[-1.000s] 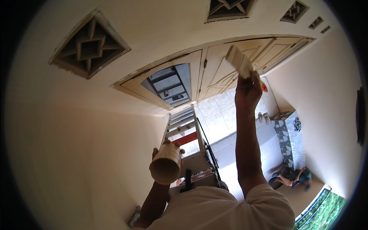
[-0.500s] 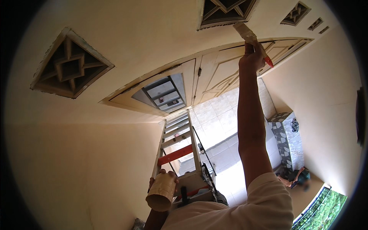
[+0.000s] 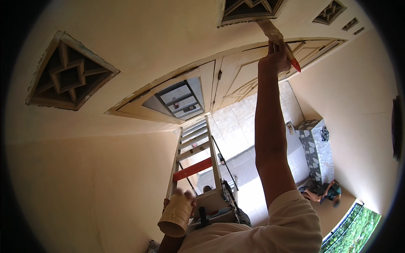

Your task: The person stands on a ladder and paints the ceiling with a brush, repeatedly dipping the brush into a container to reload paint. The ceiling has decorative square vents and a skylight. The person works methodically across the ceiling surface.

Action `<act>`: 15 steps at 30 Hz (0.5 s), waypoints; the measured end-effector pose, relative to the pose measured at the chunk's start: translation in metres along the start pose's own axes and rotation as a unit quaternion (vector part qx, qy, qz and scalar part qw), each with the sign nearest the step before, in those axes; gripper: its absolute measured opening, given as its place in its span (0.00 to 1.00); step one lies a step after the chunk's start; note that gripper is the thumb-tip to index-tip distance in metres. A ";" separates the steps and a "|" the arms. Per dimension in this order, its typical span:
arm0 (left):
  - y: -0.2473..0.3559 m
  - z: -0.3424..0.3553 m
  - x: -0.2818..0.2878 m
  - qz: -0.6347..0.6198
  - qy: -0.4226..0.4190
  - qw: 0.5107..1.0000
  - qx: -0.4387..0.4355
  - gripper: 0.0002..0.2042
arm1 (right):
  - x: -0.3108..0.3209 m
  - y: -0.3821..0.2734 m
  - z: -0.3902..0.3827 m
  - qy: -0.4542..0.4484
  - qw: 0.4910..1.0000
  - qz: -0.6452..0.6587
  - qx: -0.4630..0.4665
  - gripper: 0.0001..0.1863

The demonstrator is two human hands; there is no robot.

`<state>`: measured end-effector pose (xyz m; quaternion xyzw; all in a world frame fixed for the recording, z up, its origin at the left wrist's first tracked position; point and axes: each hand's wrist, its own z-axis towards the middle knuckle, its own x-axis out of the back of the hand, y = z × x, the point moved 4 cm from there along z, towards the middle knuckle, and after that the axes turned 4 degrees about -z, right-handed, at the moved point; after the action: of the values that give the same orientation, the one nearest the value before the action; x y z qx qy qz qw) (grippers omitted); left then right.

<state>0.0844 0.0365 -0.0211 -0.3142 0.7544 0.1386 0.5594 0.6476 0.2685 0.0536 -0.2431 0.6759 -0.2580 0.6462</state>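
Note:
Raised high against the cream wall, my right hand (image 3: 275, 61) grips a flat paintbrush (image 3: 271, 31) coated in cream paint, with a red-tipped handle. The bristle end meets the lower edge of the square wall vent (image 3: 249, 17) at the top, near its right corner. Low down by my body, my left hand (image 3: 189, 196) is wrapped round a cylindrical container (image 3: 174, 218) smeared with cream paint. What the container holds cannot be made out.
A ladder with a red rung (image 3: 192, 169) stands below me. Under the vents runs a cream panelled door (image 3: 236, 80) with a glass pane (image 3: 181, 99). Another vent (image 3: 69, 76) is on the left. A person (image 3: 329, 193) sits low at right, beside a stone-patterned pillar (image 3: 312, 147).
My right hand and the brush have shifted slightly up, bringing the bristles against the vent's edge. The container in my left hand has tilted a little. The whole view has moved slightly.

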 end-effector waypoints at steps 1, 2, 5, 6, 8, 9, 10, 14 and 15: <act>0.000 0.000 0.000 0.002 0.000 1.000 0.000 0.25 | -0.001 0.000 -0.003 -0.002 1.000 -0.003 0.004 0.14; 0.000 0.000 0.000 0.003 0.000 1.000 0.000 0.25 | -0.002 -0.001 -0.006 -0.004 1.000 -0.006 0.007 0.14; -0.001 0.001 -0.002 0.004 -0.002 1.000 -0.002 0.25 | -0.005 -0.007 -0.011 -0.014 0.999 -0.027 0.031 0.14; -0.002 0.001 -0.004 0.004 0.003 1.000 -0.003 0.25 | -0.006 -0.009 -0.013 -0.019 0.998 -0.036 0.041 0.14; -0.002 0.001 -0.005 0.004 0.006 1.000 -0.004 0.25 | -0.009 -0.012 -0.015 -0.034 0.997 -0.045 0.046 0.14; -0.002 0.001 -0.005 0.006 0.004 1.000 -0.005 0.25 | -0.010 -0.013 -0.015 -0.041 0.997 -0.049 0.049 0.14; -0.002 0.001 -0.005 0.009 0.003 1.000 -0.005 0.25 | -0.011 -0.014 -0.015 -0.056 0.995 -0.053 0.058 0.14; -0.001 -0.001 0.002 0.019 0.011 1.000 -0.003 0.27 | -0.019 -0.015 -0.013 -0.069 0.993 -0.061 0.076 0.13; -0.001 0.000 0.001 0.023 0.007 1.000 -0.003 0.27 | -0.022 -0.015 -0.012 -0.060 0.993 -0.062 0.077 0.13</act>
<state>0.0850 0.0357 -0.0221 -0.2995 0.7649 0.1516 0.5497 0.6362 0.2717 0.0804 -0.2489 0.5978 -0.3339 0.6849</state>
